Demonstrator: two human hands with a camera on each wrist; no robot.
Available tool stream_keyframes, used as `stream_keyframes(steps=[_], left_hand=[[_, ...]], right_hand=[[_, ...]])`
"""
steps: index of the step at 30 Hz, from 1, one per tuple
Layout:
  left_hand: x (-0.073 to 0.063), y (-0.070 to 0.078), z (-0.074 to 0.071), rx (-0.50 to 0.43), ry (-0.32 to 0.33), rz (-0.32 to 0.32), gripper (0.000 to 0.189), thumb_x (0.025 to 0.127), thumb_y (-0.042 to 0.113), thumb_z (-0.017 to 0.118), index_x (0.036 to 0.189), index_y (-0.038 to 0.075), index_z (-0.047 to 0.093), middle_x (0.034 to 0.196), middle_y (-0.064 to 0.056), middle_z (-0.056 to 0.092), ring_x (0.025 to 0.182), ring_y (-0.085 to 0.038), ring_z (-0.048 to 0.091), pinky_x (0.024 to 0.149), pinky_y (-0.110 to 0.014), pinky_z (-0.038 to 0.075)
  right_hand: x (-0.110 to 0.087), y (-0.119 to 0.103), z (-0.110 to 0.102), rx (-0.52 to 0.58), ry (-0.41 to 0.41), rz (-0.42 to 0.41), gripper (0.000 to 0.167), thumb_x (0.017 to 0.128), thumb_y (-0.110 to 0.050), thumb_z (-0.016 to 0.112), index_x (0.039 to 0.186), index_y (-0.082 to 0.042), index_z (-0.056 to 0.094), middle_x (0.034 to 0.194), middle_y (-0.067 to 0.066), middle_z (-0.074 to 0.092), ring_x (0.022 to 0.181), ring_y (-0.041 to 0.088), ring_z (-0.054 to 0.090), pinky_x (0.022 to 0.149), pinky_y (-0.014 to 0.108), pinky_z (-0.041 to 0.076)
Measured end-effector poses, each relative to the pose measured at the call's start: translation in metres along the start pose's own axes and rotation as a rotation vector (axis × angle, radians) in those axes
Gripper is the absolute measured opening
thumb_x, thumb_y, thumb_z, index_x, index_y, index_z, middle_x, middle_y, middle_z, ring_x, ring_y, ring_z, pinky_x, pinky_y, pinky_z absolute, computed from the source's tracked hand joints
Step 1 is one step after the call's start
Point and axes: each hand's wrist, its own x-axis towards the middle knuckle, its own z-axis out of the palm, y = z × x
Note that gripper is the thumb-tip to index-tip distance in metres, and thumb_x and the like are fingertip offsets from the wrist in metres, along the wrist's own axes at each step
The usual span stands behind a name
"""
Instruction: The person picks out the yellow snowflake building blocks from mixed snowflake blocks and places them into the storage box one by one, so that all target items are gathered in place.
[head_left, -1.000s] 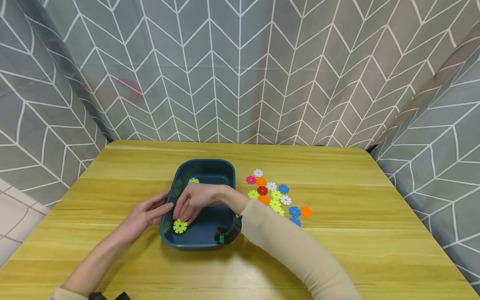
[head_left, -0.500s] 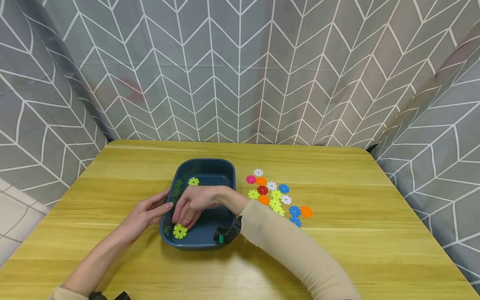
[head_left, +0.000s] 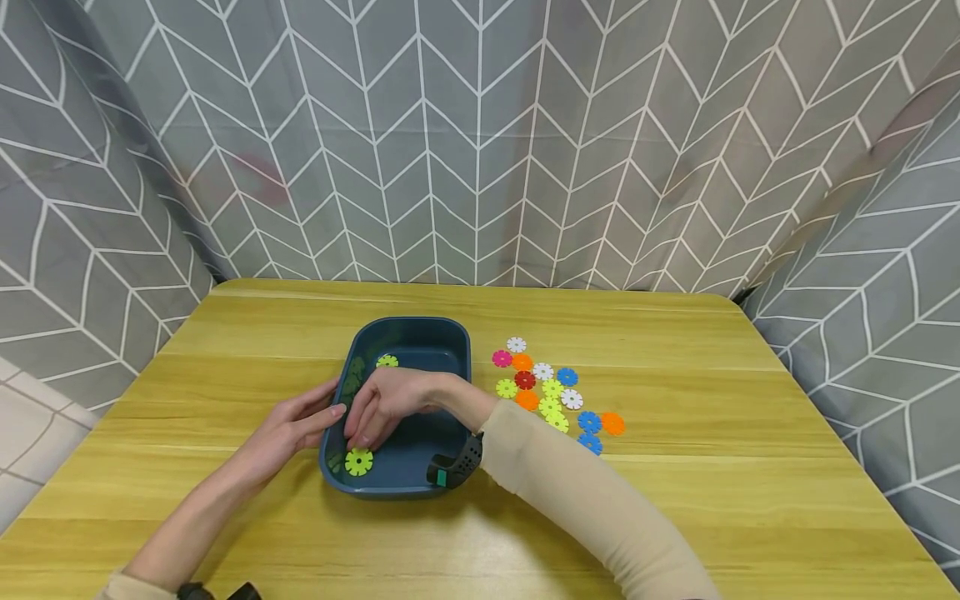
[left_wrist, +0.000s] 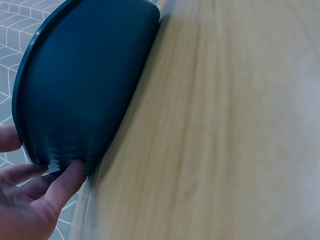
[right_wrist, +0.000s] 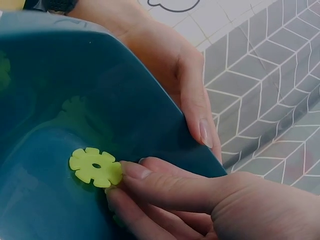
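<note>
A dark blue plastic bin (head_left: 405, 492) stands on the table, left of the middle. Reaching into it, my right hand (head_left: 386, 400) pinches a yellow-green notched plastic disc (right_wrist: 86, 168) between thumb and fingers, near the bin's left wall. In the right wrist view the disc lies flat, close over the bin's floor. My left hand (head_left: 296, 425) holds the bin's left side, thumb over the rim and fingers against the outer wall, as the left wrist view shows. Another yellow-green disc (head_left: 387, 360) is farther back in the bin, partly hidden behind the right hand.
Right of the bin, loose notched discs are scattered on the wooden table (head_left: 712, 500): white discs (head_left: 573, 405), orange discs (head_left: 613, 431), blue discs (head_left: 567, 382), more yellow-green ones, a red disc (head_left: 525, 386) and a pink disc (head_left: 501, 363). A patterned curtain (head_left: 480, 142) hangs behind.
The pinched disc has moved slightly toward the bin's near end, the right fingers shifting around it. The left hand and the bin stay where they were.
</note>
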Motion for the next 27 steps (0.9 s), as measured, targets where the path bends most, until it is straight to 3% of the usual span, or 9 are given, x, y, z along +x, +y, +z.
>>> stream_keyframes(steps=[27], left_hand=[[-0.0006,0.0006,0.0006,-0.008,-0.015,0.019,0.067,0.105,0.027,0.05,0.158,0.0,0.018,0.158,-0.03,0.028,0.11,0.003,0.061,0.088,-0.021,0.054]], right_hand=[[-0.0043,-0.0021,-0.0005,0.043,-0.001,-0.04,0.016,0.091,0.005,0.067,0.106,0.008,0.072,0.095,0.014,0.077,0.088,0.023,0.075,0.08,0.038,0.061]])
